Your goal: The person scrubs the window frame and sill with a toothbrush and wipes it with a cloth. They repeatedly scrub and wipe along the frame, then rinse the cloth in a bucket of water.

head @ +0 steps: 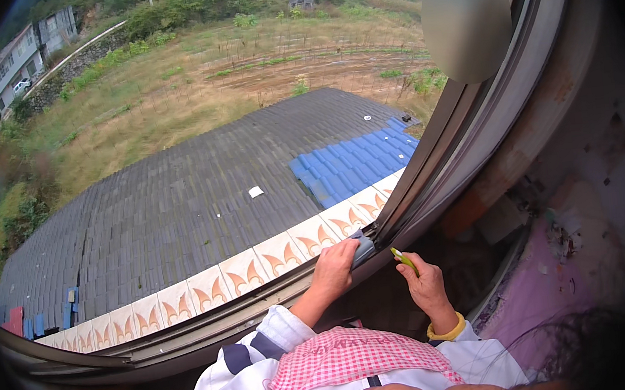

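My left hand (335, 267) is closed on a grey-blue cloth (361, 248), which lies in the corner of the metal window track (267, 306). To its right, inside the sill, my right hand (424, 284) holds a slim yellow-green tool (404, 259) with a pale tip. Its kind cannot be told. The tool's tip is raised and apart from the cloth and the frame. Part of the cloth is hidden under my left fingers.
The window stands open above a roof of dark tiles (189, 207) with a blue tiled patch (354, 160). Patterned ledge tiles (244, 275) run along the outside. The upright window frame (428, 161) rises at the right, beside an indoor wall (599, 178).
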Demonstrator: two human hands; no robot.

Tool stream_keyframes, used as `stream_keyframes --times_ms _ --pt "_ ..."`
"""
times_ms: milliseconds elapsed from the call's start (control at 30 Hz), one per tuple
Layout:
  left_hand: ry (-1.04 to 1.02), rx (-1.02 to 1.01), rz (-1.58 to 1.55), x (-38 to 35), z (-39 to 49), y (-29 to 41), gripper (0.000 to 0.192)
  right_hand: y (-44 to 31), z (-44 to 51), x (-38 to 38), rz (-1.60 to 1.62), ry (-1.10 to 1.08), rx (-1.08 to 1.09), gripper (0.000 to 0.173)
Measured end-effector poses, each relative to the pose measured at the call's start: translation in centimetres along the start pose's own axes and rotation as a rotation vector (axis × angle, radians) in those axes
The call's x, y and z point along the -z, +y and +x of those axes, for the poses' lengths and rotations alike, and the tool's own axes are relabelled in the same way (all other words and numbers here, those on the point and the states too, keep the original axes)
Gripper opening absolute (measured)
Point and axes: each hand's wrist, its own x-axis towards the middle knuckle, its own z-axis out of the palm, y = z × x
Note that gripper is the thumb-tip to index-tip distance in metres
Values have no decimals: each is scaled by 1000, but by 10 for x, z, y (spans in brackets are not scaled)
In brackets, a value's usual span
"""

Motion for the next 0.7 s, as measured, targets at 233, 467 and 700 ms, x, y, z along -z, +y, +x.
stream_keyframes --times_ms 233,467,700 --pt "-1 -7 37 -3 0 -1 48 -35 17 10 79 -55 47 30" --pt "17 -26 58 -6 1 -2 47 -54 51 1 822 71 202 27" --pt "42 -20 36 -7 -1 -3 44 -43 89 -28 362 89 355 27"
